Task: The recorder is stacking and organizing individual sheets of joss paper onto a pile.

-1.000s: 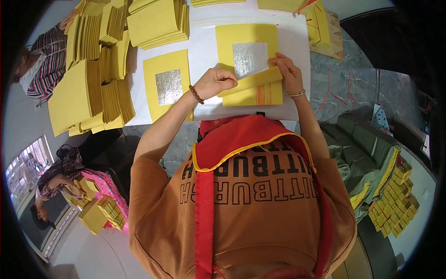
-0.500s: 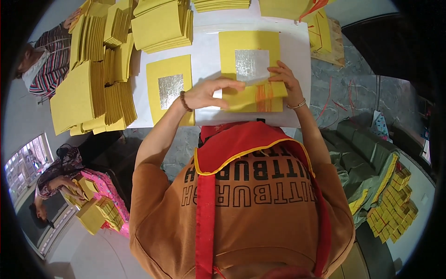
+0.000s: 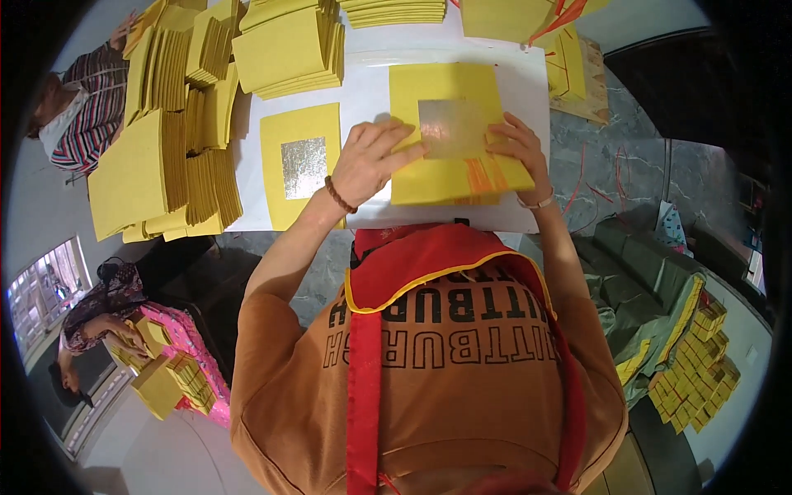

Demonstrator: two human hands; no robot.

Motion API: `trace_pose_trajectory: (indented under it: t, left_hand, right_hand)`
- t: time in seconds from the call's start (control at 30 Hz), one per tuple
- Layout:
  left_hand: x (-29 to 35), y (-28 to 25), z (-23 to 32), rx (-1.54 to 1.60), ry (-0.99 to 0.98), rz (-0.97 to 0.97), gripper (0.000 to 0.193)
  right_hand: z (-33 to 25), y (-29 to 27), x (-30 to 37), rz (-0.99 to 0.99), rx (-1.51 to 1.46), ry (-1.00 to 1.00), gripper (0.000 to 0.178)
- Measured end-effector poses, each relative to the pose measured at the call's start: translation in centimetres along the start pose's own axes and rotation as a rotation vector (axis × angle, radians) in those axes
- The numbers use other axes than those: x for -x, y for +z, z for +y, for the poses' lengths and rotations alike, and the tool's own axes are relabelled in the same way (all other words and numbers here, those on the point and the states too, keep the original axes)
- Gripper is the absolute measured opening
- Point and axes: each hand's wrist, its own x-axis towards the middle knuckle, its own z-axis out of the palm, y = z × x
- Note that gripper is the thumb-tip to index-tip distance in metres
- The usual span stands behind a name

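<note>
On the white tabletop lies a stack of yellow paper sheets point(image 3: 441, 78) with a silver foil square point(image 3: 444, 130). Its top sheet point(image 3: 429, 183), with orange-red streaks near the near edge, sits askew, a corner jutting out right. My left hand point(image 3: 373, 161) rests at the stack's left edge, fingers stretched out over the paper. My right hand point(image 3: 521, 153) holds the top sheet's right side, fingers on top, thumb hidden beneath. To the left of my left hand lies another yellow sheet point(image 3: 272, 148) with a silver square point(image 3: 304, 167).
Tall stacks of yellow paper point(image 3: 136, 169) line the table's left side, more point(image 3: 285, 45) the far side. Red strips point(image 3: 565, 18) lie at the far right. One co-worker point(image 3: 91, 107) is at far left, another point(image 3: 107, 313) lower left by a pink-covered surface point(image 3: 186, 334). Yellow bundles point(image 3: 697, 363) stand lower right.
The top sheet, raised and bent before, now lies flatter and skewed to the right. My left hand has moved slightly down onto its left edge; my right hand has shifted slightly right.
</note>
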Motion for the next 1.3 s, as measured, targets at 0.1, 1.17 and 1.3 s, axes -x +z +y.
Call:
trace_pose_trajectory:
  t: [0.1,1.17,1.3]
  left_hand:
    - [0.9,-0.8,1.2,0.015,0.064,-0.020,0.030]
    - [0.3,3.1,1.7,1.087,-1.087,0.128,0.017]
    - [-1.5,1.1,1.8,0.361,-0.722,0.199,0.034]
  right_hand:
    - [-1.3,-0.3,1.5,-0.060,0.107,-0.038,0.017]
    - [-1.4,4.2,0.7,0.107,-0.123,0.686,0.044]
    - [-0.9,4.2,0.8,0.121,-0.176,0.688,0.044]
